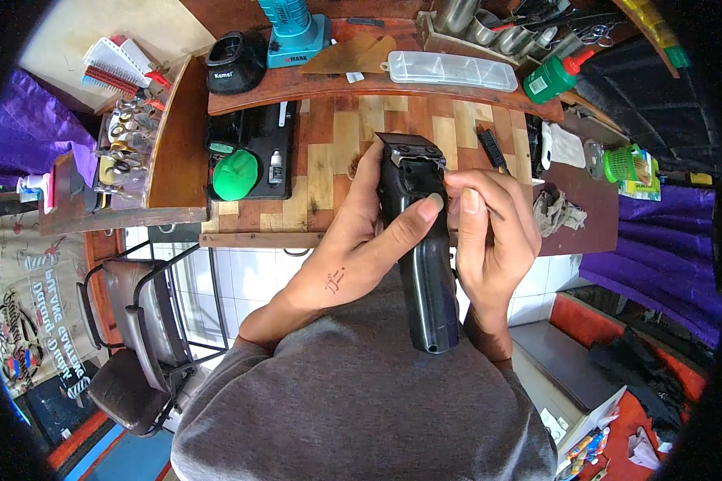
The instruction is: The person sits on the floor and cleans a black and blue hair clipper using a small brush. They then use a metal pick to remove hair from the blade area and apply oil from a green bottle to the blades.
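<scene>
A black hair clipper [424, 258] is held in my left hand [361, 246], blade end away from me, with the thumb across its body. The metal clipper blade [412, 147] faces up at the top. My right hand [496, 222] is at the clipper's right side, thumb and fingers bent close together near the blade's corner. Something thin and dark shows between these fingers; whether they grip it is hard to tell. On the wooden worktop [319, 204] beyond lie a small brush [491, 150] and, to the left, a black tray [283, 129] with a green round item [235, 175] and a small white bottle [275, 166].
A raised shelf [337, 90] bears a clear compartment box [451, 71], a black Kemei stand [234, 63] and a green bottle [556, 75]. Scissors [120, 150] fill a rack at left. A crumpled cloth [558, 210] lies at right. A dark chair [138, 324] stands at lower left.
</scene>
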A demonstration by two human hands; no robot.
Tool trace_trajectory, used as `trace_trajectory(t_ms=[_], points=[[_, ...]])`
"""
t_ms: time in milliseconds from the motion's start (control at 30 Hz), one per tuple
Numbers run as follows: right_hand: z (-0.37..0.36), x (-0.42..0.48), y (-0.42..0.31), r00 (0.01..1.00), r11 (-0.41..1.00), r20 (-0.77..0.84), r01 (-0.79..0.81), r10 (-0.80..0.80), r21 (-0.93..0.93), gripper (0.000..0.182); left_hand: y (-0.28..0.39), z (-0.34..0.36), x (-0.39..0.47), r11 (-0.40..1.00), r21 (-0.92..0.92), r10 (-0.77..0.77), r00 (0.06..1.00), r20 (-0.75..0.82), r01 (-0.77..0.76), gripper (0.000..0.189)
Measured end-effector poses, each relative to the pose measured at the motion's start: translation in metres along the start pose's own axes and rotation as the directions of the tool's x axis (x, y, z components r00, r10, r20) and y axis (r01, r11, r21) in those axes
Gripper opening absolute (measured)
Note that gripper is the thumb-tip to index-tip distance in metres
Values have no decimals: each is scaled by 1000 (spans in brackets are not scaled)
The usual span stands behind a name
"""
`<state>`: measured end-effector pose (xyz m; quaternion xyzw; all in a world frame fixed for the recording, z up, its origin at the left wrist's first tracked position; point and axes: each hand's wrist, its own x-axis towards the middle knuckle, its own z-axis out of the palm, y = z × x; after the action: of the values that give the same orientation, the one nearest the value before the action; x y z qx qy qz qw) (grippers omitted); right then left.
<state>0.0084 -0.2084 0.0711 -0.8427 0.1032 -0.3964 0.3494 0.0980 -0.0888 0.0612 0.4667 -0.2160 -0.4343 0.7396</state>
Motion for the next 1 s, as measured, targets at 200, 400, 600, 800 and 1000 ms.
trace_trajectory(t_ms=[200, 400, 600, 800, 1000], points=[[2, 1, 3, 1000, 1000, 22, -8, 8, 30, 13, 1, -3, 1, 999, 46, -4, 1000, -10, 5, 55], [7, -4, 2, 999, 997, -24, -26, 28, 72, 15, -5, -5, 3, 998, 42, 46, 999, -6, -46, 54], [7, -3, 8, 997, 985, 20, -76, 74, 156, 14, -1, -4, 0, 998, -14, -64, 998, -14, 64, 56], [7, -4, 11, 1000, 993, 0, 5, -5, 114, 13, -1, -3, -1, 998, -36, -60, 998, -22, 59, 55], [8, -7, 10, 999, 976, 19, -46, 43, 215, 12, 0, -4, -2, 997, 0, -82, 997, -18, 82, 54]])
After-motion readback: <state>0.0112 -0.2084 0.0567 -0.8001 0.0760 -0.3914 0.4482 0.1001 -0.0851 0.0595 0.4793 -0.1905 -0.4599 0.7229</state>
